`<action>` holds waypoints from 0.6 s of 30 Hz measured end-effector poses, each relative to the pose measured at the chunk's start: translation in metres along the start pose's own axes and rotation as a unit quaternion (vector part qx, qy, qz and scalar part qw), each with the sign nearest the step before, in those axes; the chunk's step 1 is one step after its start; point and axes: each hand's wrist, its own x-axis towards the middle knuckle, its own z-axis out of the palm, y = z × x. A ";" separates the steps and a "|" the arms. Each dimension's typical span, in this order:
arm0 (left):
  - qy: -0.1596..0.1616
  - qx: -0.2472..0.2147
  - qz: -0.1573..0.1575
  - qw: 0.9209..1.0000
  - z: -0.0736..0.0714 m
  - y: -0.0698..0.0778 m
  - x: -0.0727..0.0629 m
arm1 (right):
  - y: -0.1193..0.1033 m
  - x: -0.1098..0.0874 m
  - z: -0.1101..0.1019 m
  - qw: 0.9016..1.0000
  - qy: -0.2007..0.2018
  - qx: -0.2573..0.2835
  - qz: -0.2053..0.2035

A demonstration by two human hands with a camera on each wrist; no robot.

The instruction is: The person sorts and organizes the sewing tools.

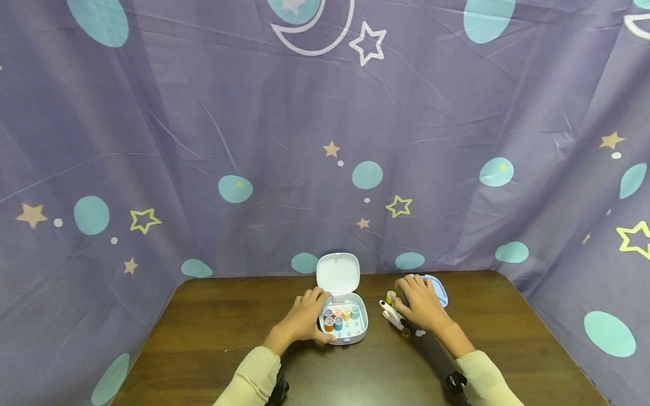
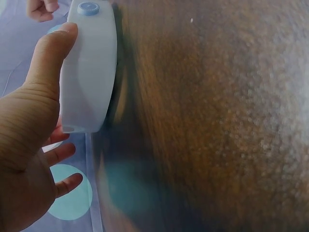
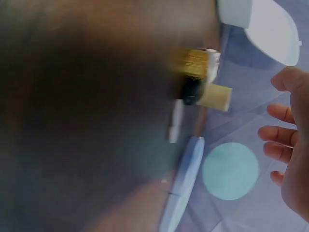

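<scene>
A white sewing box (image 1: pixel 358 332) stands on the table with its lid (image 1: pixel 337 273) raised and several thread spools (image 1: pixel 338 323) on pegs inside. My left hand (image 1: pixel 303 316) grips its left side; the left wrist view shows the thumb (image 2: pixel 48 55) along the front wall, near a blue button (image 2: pixel 89 8). My right hand (image 1: pixel 424 301) is over the loose things at the right, fingers loosely bent and apart, holding nothing in the right wrist view. Close to its thumb is a yellow-green spool (image 1: pixel 390 297). White-handled scissors (image 1: pixel 391 314) and a brown spool (image 1: pixel 405 332) lie nearer me.
A light-blue tray-like piece (image 1: pixel 438 290) lies partly hidden behind my right hand. The brown wooden table (image 1: pixel 213 332) ends at a purple patterned curtain (image 1: pixel 284 225). In the right wrist view, a gold spool (image 3: pixel 195 64) and a pale yellow spool (image 3: pixel 217 96) sit close together.
</scene>
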 end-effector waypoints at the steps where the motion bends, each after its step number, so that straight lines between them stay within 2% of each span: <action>1: -0.001 -0.002 0.000 1.000 -0.001 0.000 0.000 | 0.001 -0.002 0.002 1.000 0.000 -0.004 -0.001; 11: -0.013 -0.010 -0.006 1.000 0.002 0.000 0.001 | 0.014 -0.014 0.015 0.999 0.018 -0.034 -0.024; 18: -0.006 -0.011 0.002 1.000 -0.001 0.000 0.000 | 0.019 -0.014 0.018 0.997 0.015 -0.045 -0.056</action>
